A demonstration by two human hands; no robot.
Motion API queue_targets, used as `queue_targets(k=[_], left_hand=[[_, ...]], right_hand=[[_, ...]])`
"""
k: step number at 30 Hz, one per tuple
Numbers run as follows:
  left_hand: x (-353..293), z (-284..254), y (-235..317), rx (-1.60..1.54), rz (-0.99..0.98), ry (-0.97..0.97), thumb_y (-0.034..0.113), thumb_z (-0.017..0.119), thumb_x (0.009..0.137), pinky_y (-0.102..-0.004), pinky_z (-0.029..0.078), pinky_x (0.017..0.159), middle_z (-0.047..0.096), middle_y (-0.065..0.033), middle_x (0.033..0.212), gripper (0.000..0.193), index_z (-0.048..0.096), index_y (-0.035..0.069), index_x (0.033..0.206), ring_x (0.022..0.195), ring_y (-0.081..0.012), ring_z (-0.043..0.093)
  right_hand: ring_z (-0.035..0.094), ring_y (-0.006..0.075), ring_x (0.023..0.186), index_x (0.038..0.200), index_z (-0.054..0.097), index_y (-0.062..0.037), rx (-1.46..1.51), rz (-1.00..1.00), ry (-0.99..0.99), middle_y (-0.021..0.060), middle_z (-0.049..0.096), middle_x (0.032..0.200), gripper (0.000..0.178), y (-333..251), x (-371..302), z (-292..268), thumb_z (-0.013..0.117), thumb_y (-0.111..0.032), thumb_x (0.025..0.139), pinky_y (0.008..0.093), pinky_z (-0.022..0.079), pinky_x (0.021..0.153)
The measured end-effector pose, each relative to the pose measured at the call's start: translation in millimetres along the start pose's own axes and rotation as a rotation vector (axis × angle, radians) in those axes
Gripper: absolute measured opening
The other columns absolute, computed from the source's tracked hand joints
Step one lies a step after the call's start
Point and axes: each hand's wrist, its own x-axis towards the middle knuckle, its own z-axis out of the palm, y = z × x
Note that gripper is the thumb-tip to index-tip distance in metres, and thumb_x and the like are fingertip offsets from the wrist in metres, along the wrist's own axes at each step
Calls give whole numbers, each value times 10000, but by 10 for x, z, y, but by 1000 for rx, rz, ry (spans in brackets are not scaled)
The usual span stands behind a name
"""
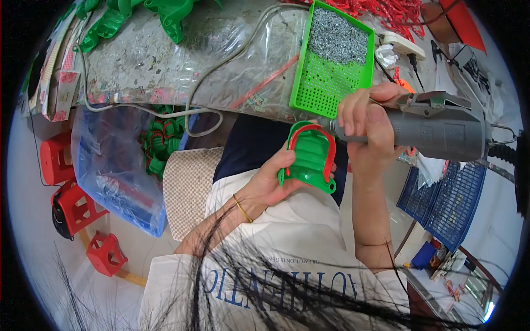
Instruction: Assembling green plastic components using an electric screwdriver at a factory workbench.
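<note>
My left hand (271, 177) grips a green molded plastic part (310, 148) by its left and lower side, in front of my body. A red U-shaped strip (332, 151) lies along the part's inner edge. My right hand (371, 118) is wrapped round the front of a grey electric screwdriver (441, 129), which lies almost level, with a wire loop at its rear end. Its nose points left at the upper right edge of the part; my fingers hide whether the bit touches. Just beyond stands a green perforated tray (326, 88) with many small silvery screws (338, 37) at its far end.
Loose green parts (171, 19) lie on the worktable (143, 66), crossed by a grey cable (212, 67). Red strips (389, 14) are piled far right, near a white power strip (406, 45). Left stand a plastic-lined blue bin (118, 182) with green-and-red pieces and red stools (106, 254). Blue crates (450, 193) stand right.
</note>
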Motion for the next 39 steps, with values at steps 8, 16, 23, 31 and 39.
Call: queue_targets(k=[8, 16, 23, 31, 39], left_hand=[[2, 1, 13, 8, -11, 45, 324, 673, 802, -515, 457, 956, 474, -168, 1303, 778, 258, 124, 1429, 1114, -369, 554], [31, -71, 7, 14, -15, 160, 338, 638, 835, -517, 471, 942, 497, -177, 1273, 737, 255, 120, 1426, 1113, -362, 562], [4, -63, 20, -17, -50, 79, 352, 594, 847, -512, 453, 966, 528, -245, 1245, 656, 363, 22, 1365, 1126, -378, 553], [14, -81, 63, 39, -10, 207, 500, 567, 813, -484, 462, 951, 533, -280, 1221, 749, 402, -4, 1342, 1097, -379, 568], [48, -80, 66, 24, -9, 229, 496, 562, 816, -491, 460, 950, 534, -283, 1217, 741, 401, 0, 1343, 1097, -384, 567]], right_hand=[[408, 125, 500, 1051, 486, -6, -42, 49, 59, 25, 417, 590, 212, -43, 2, 43, 532, -99, 866, 294, 369, 491], [473, 120, 501, 1037, 483, 37, 12, 11, 1, 45, 509, 661, 254, -217, 103, -99, 611, -9, 822, 261, 410, 472], [406, 106, 532, 1054, 494, -23, 31, -9, 29, -9, 395, 596, 217, -70, 245, -109, 543, -126, 870, 274, 350, 523], [432, 111, 538, 1002, 494, 8, -104, 73, 184, 29, 458, 636, 161, 381, 140, -135, 557, -18, 856, 279, 387, 531], [430, 108, 533, 1001, 488, 9, -80, 78, 183, 31, 459, 637, 146, 467, 112, -147, 539, -10, 866, 275, 389, 527]])
